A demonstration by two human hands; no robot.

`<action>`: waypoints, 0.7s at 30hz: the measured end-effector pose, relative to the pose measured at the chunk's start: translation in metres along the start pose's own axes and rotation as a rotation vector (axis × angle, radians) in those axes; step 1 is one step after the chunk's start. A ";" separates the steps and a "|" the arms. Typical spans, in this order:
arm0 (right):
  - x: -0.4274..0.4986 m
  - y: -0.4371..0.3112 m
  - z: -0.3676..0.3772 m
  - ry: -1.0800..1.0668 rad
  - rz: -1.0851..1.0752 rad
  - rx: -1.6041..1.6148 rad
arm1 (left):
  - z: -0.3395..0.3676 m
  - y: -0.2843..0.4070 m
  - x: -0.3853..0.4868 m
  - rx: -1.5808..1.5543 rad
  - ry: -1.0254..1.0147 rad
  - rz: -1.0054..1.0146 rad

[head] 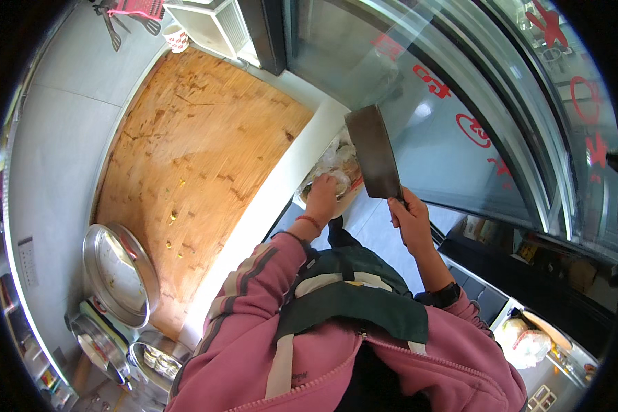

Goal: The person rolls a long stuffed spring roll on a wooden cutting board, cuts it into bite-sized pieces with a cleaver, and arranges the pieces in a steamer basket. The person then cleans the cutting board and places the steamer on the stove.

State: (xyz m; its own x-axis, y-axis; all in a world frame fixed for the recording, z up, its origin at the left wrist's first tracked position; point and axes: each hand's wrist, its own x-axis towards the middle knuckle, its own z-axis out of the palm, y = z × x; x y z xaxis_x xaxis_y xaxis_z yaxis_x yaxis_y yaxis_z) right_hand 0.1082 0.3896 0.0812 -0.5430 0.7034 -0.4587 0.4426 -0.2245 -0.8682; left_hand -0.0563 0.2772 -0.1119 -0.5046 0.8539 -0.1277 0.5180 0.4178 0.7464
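Observation:
My right hand point(412, 219) grips the handle of a dark cleaver point(374, 154), its broad blade pointing up and away from me. Lower down, beside the white counter edge, my left hand point(321, 198) reaches into a bin point(347, 198) filled with clear plastic bags point(334, 159) and scraps. The fingers of that hand are partly hidden among the plastic, so whether they grasp anything is unclear. To the left lies a large wooden board point(206, 149) with a few small yellow bits on it.
A round metal pan point(118, 273) leans at the board's near left corner, by metal pots point(157, 358). At the far end are a paper cup point(176, 38) and a white rack point(211, 28). Glass sliding doors point(442, 118) with red markings stand on the right.

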 end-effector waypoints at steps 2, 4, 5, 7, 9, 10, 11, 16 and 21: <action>0.010 0.002 -0.013 -0.032 0.014 -0.006 | -0.015 0.015 -0.001 -0.110 0.069 -0.033; 0.019 0.007 -0.020 -0.055 0.048 0.006 | -0.034 0.041 -0.002 -0.260 0.134 0.010; 0.022 0.010 -0.021 -0.074 0.061 0.016 | -0.043 0.055 -0.004 -0.336 0.189 0.048; 0.024 0.014 -0.023 -0.102 0.123 0.060 | -0.050 0.090 -0.004 -0.470 0.239 0.150; 0.021 0.014 -0.026 -0.179 0.146 0.079 | -0.050 0.112 0.003 -0.427 0.271 0.265; 0.018 0.012 -0.028 -0.221 0.185 0.104 | -0.046 0.116 0.008 -0.372 0.302 0.264; 0.014 0.010 -0.030 -0.198 0.184 0.111 | -0.040 0.114 0.013 -0.317 0.329 0.264; -0.001 -0.009 -0.048 -0.191 0.139 0.081 | 0.007 0.041 0.020 -0.396 0.217 -0.070; -0.002 -0.011 -0.052 -0.176 0.082 0.064 | 0.052 -0.021 0.026 -0.091 0.005 -0.116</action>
State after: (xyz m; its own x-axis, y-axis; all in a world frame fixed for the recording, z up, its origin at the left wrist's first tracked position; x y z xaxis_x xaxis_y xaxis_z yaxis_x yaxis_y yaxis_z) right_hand 0.1414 0.4264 0.1018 -0.6259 0.5536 -0.5494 0.4470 -0.3227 -0.8343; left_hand -0.0437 0.3068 -0.1649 -0.5612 0.7998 -0.2131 0.3912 0.4832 0.7832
